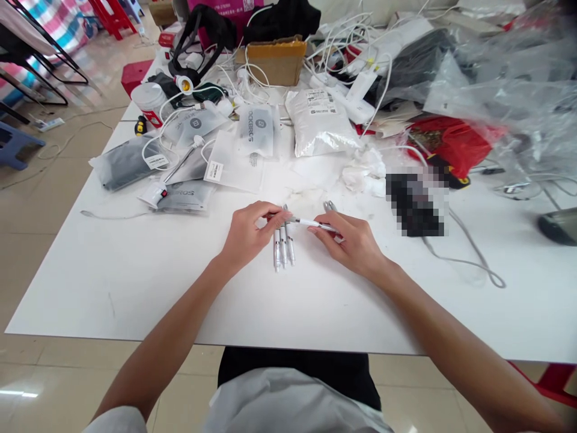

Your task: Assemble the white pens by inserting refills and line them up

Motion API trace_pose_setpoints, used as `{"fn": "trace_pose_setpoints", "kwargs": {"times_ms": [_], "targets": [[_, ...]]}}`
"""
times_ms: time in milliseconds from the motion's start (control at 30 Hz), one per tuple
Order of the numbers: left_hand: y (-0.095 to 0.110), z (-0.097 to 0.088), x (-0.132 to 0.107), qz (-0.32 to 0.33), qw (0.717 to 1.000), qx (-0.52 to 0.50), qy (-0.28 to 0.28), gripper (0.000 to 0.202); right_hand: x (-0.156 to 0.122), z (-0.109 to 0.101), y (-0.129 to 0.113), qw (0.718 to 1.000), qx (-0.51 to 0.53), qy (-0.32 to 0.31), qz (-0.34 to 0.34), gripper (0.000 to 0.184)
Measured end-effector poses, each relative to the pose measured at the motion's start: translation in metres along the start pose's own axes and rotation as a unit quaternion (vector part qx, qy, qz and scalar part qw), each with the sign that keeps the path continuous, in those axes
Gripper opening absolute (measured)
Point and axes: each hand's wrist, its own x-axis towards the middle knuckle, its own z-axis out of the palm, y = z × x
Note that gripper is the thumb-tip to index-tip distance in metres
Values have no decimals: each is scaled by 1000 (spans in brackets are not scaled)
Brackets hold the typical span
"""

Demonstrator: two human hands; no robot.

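A white and silver pen [307, 222] is held level above the table, one end in each hand. My left hand [255, 228] pinches its left end between thumb and fingers. Around its right end, the fingers of my right hand [349, 240] are closed. Just below the held pen, several similar pens [283, 245] lie side by side on the white table, their upper parts partly hidden by my left hand. Behind my right hand, the silver ends of more pens [330, 206] stick out; the rest of them is covered.
Frosted packets [184, 195] and a white plastic parcel [321, 123] lie across the table [148, 288]. Crumpled tissue [364, 172], a pixelated dark object [417, 203] and a looped cable [473, 261] are to the right. A cardboard box [274, 60], tangled white cables and clear plastic bags [491, 90] crowd the back.
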Motion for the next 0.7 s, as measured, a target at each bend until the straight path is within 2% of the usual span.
{"fn": "trace_pose_setpoints", "kwargs": {"times_ms": [100, 167, 267, 367, 433, 500, 567, 633, 700], "targets": [[2, -2, 2, -6, 995, -102, -4, 18, 0, 0, 2, 1000, -3, 8, -7, 15], [1, -1, 3, -15, 990, -139, 13, 27, 0, 0, 4, 1000, -6, 15, -9, 13], [-2, 0, 3, -71, 986, -148, 19, 24, -1, 2, 7, 1000, -7, 19, -14, 12], [-4, 1, 4, -62, 982, -177, 13, 20, -1, 5, 8, 1000, -5, 16, -10, 14], [-4, 2, 4, -58, 978, -200, 21, 32, -2, 6, 9, 1000, -5, 17, -4, 15], [-4, 2, 4, -100, 975, -196, 24, 33, -1, 6, 10, 1000, -5, 17, -4, 17], [-5, 3, 4, -141, 973, -184, 21, 25, -1, 5, 11, 1000, -9, 13, -5, 20], [-6, 4, 3, -128, 973, -190, 11, 21, 0, 4, 11, 1000, -12, 3, 0, 28], [-7, 5, 3, -83, 976, -201, 5, 17, 0, 3, 10, 1000, -8, -11, 16, 39]]}}
